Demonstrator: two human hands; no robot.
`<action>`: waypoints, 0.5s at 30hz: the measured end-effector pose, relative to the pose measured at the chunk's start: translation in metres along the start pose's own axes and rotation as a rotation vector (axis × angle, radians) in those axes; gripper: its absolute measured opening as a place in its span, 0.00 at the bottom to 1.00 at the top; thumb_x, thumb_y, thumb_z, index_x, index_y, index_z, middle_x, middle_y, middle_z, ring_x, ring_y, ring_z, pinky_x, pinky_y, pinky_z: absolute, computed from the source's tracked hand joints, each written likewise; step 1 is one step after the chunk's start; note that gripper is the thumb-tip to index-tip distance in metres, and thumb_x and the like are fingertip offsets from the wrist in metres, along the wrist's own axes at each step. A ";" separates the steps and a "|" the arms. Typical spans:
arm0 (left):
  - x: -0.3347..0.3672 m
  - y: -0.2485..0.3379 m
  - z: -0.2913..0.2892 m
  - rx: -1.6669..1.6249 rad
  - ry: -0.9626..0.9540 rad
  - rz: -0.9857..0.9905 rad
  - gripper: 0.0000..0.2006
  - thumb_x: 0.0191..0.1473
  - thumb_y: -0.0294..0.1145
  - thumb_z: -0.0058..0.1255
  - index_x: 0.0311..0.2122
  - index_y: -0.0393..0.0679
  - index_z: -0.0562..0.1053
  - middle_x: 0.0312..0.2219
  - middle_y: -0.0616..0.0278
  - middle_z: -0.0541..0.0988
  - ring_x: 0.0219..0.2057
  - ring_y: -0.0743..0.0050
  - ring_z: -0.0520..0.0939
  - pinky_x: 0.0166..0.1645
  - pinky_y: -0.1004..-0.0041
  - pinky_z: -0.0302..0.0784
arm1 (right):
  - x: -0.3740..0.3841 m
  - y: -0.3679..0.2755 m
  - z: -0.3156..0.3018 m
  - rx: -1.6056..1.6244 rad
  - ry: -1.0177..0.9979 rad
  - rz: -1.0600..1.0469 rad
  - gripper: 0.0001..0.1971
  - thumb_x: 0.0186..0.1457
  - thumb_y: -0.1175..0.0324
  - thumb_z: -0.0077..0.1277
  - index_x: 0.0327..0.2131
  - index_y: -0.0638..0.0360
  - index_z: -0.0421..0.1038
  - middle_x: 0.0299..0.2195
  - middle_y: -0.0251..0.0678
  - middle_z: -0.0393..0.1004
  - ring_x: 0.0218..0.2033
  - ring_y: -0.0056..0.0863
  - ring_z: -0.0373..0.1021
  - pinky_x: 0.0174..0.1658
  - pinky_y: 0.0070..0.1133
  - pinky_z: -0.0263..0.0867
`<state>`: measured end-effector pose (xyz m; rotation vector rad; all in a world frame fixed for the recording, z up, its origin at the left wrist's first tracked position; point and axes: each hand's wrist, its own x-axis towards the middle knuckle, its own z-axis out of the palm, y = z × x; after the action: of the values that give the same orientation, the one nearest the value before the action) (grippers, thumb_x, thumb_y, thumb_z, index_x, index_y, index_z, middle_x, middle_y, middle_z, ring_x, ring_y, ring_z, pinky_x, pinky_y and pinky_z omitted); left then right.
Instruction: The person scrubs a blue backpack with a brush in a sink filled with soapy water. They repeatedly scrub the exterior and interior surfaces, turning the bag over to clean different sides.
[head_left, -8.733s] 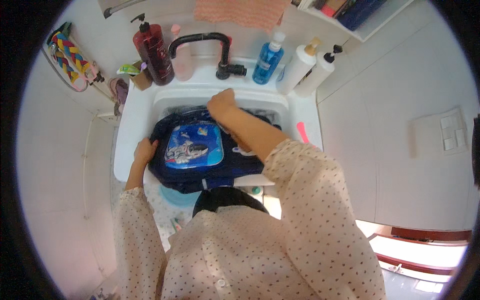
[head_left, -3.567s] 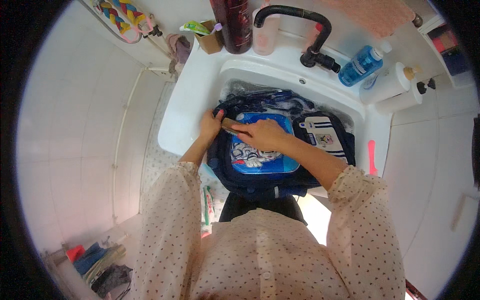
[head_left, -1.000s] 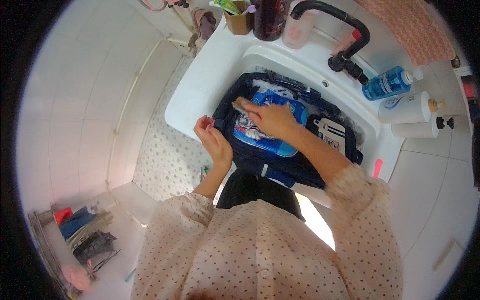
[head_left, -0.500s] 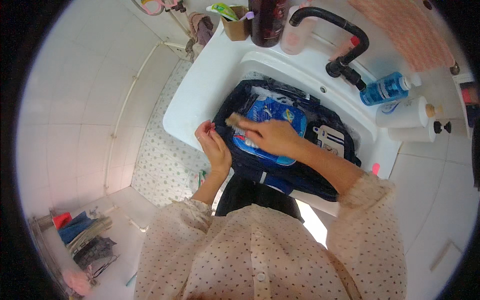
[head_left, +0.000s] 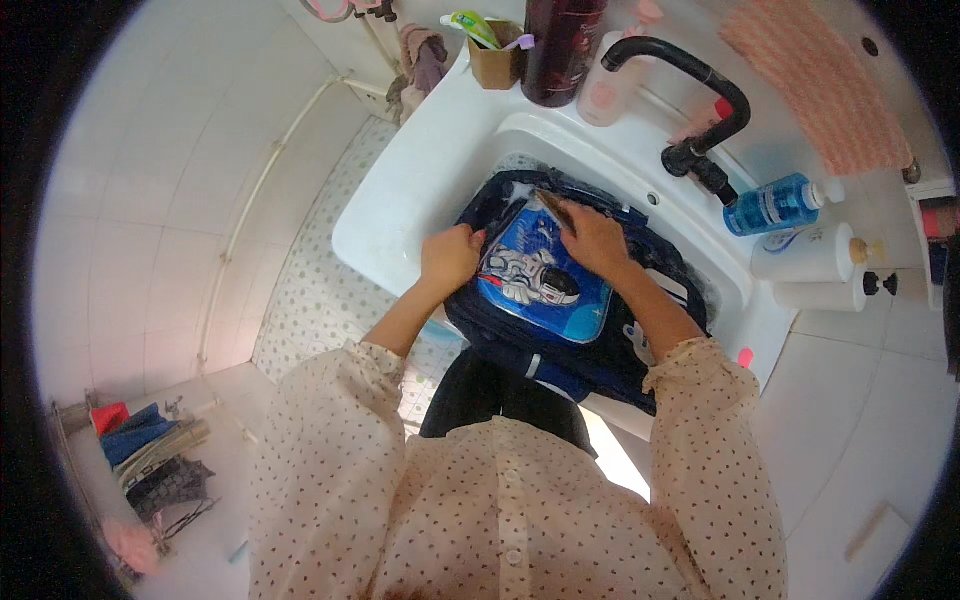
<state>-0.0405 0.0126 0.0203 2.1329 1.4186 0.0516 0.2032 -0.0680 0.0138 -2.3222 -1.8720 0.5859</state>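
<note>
A dark navy backpack [head_left: 500, 335] lies wet in the white sink [head_left: 385, 220], its blue front panel [head_left: 575, 310] with an astronaut picture facing up. Suds whiten the panel's far edge. My left hand [head_left: 452, 257] is closed on the backpack's left edge, fingers curled against the fabric. In my right hand [head_left: 597, 243] is a brown scrubbing brush [head_left: 552, 207], held tilted against the far part of the panel. Its bristles are mostly hidden.
A black faucet [head_left: 690, 75] arches over the sink's back right. Blue [head_left: 775, 205] and white pump bottles [head_left: 805, 250] stand along the right rim. At the back are a dark red bottle [head_left: 560, 50], a pink bottle [head_left: 607, 90] and a brown cup [head_left: 493, 65] with tubes.
My left hand has gone from loosely raised beside the backpack to gripping its left edge. My right hand has carried the brush from the panel's left side to its far edge, uncovering the astronaut.
</note>
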 end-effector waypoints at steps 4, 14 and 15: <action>-0.009 -0.011 0.011 -0.699 0.056 -0.146 0.18 0.60 0.42 0.45 0.26 0.37 0.74 0.20 0.57 0.76 0.24 0.67 0.75 0.31 0.63 0.67 | 0.005 0.011 0.004 0.390 -0.134 0.087 0.37 0.46 0.53 0.56 0.58 0.60 0.58 0.47 0.53 0.71 0.42 0.47 0.73 0.47 0.37 0.67; -0.036 0.033 -0.017 -1.008 0.073 -0.175 0.16 0.62 0.40 0.45 0.28 0.38 0.74 0.22 0.70 0.74 0.24 0.85 0.68 0.29 0.77 0.65 | -0.095 -0.116 -0.087 0.632 -0.142 -0.008 0.45 0.36 0.41 0.65 0.50 0.66 0.62 0.44 0.51 0.71 0.45 0.43 0.70 0.49 0.30 0.64; -0.036 0.035 -0.015 -0.970 0.089 -0.163 0.17 0.62 0.40 0.45 0.28 0.38 0.74 0.22 0.70 0.74 0.24 0.84 0.67 0.29 0.76 0.66 | -0.101 -0.119 -0.087 0.571 -0.072 -0.050 0.44 0.36 0.41 0.65 0.49 0.66 0.63 0.44 0.53 0.71 0.45 0.44 0.70 0.49 0.31 0.65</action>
<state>-0.0320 -0.0209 0.0596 1.2207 1.2344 0.6389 0.1078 -0.1222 0.1549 -1.8957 -1.5167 1.0455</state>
